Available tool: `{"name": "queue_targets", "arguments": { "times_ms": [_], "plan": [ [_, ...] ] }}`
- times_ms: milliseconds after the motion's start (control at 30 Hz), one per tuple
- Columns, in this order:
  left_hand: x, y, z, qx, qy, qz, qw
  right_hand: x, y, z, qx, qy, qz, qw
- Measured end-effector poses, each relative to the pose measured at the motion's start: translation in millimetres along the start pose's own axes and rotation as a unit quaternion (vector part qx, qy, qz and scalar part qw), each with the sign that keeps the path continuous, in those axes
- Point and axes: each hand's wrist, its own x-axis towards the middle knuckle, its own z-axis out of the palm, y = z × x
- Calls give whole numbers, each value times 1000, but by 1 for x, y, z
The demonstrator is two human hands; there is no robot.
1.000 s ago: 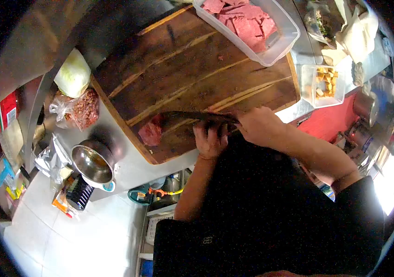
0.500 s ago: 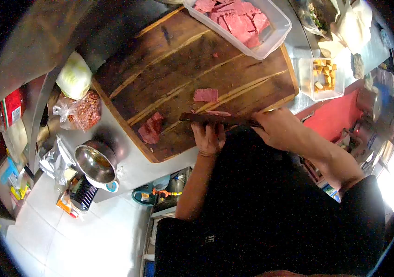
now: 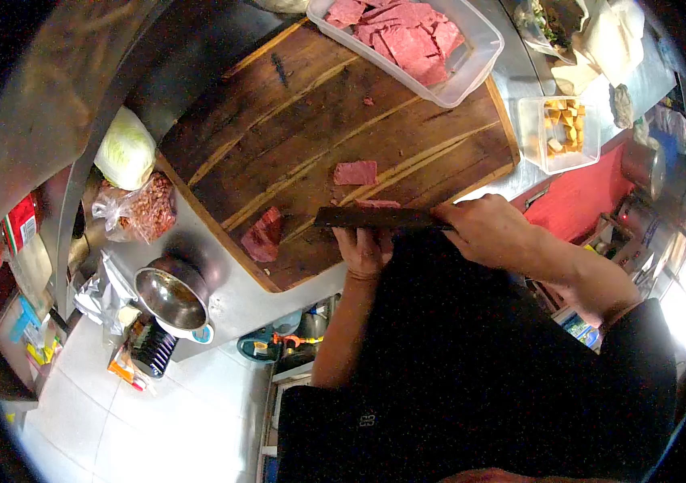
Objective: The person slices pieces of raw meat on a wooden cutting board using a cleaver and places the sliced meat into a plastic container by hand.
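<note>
The right hand (image 3: 484, 229) is closed around the handle end of a dark, broad-bladed knife (image 3: 379, 218). The knife is held over the near edge of the wooden cutting board (image 3: 278, 137), its blade reaching toward the left. The left hand (image 3: 367, 252) is on the near side of the blade with its fingers bent; the fingertips are hidden behind the knife, and whether they grip anything cannot be determined.

A thin meat strip (image 3: 377, 204) shows just beyond the blade. A flat meat slice (image 3: 356, 173) lies farther in on the board, apart from the knife. A larger red meat piece (image 3: 262, 235) lies near the board's near-left corner.

A clear tub (image 3: 484, 68) holding pink slices (image 3: 415, 44) overlaps the board's far edge. A smaller container (image 3: 532, 145) of yellow cubes (image 3: 566, 125) stands on the metal tabletop (image 3: 230, 299) beside the board's right edge. Beyond the left edge are a pale cabbage (image 3: 125, 149), a plastic bag (image 3: 143, 209) of reddish-brown bits touching it, and a metal pot (image 3: 172, 298) near the tabletop's near edge.
</note>
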Motion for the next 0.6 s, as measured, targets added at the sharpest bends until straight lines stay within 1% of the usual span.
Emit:
{"name": "queue_targets", "arguments": {
  "times_ms": [33,100,133,200,233,267,300,333,367,400,433,467,500,533,567,600],
  "plan": [
    [0,2,0,2,-6,-14,1000,0,2,3,0,0,0,1000],
    [-2,4,0,20,-11,-38,999,0,6,9,7,57,-40,998],
    [-7,4,1,28,-10,-46,999,1,6,8,6,55,-40,998],
    [-10,3,1,38,-12,-55,998,3,1,3,-16,3,-10,1000],
    [-9,4,2,39,-13,-58,997,6,0,4,-18,0,-11,1000],
    [-8,4,2,40,-14,-60,997,10,-1,9,-18,23,-21,999],
    [-9,3,5,12,5,-76,997,15,-2,15,-19,47,-31,998],
    [-8,4,6,-4,14,-82,997,24,-4,21,-20,47,-30,998],
    [-7,4,7,-21,24,-87,996,38,-8,26,-28,54,-58,996],
    [-3,2,6,16,21,-52,998,51,-11,28,-38,64,-89,993],
    [0,1,6,38,21,-33,999,63,-12,30,-40,69,-92,993],
    [2,0,5,60,21,-14,998,72,-14,31,-34,108,-110,988],
    [0,2,4,53,17,-23,998,79,-17,31,-26,144,-126,981],
    [2,3,5,50,16,-26,998,79,-24,14,-9,91,-90,992],
    [3,4,6,47,16,-29,998,77,-23,9,-10,94,-90,991],
    [6,6,6,56,20,-27,998,73,-19,7,7,142,-104,984]
  ]
}}
